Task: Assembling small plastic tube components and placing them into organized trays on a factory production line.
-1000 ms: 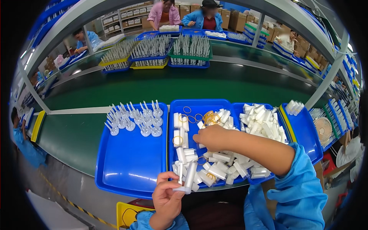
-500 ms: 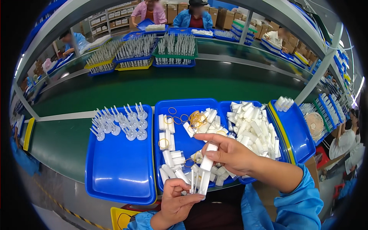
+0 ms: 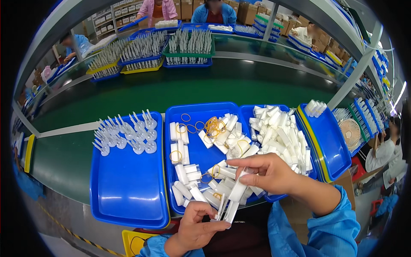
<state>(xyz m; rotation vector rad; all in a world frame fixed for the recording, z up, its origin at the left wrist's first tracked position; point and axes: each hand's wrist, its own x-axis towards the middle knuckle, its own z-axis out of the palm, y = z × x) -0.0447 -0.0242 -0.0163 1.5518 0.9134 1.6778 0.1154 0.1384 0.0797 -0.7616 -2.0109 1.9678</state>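
Observation:
My right hand (image 3: 269, 173) pinches a white oblong plastic piece (image 3: 237, 190) between thumb and fingers, its index finger stretched to the left. Below it, my left hand (image 3: 198, 227) grips a slender white plastic stem piece (image 3: 221, 209) and the low end of another white oblong piece (image 3: 231, 213). The two oblong pieces meet end to end, tilted; whether they are joined I cannot tell. Beneath my hands lies a blue tray (image 3: 195, 150) with similar white pieces, some in clear sleeves, and a tangle of tan rubber bands (image 3: 214, 126).
The left blue tray (image 3: 128, 188) holds clear round-based pieces with upright stems (image 3: 139, 128). Right of centre, a tray is heaped with white pieces (image 3: 278, 128). Stacked trays (image 3: 336, 150) and a small fan (image 3: 349, 133) stand further right. Beyond the green belt (image 3: 192, 85), people work beside filled trays.
The view has shifted slightly, so the trays appear further left and higher. Both hands keep their grip, the pieces leaning a little more to the right. Across the belt, a person's blue tray has moved left.

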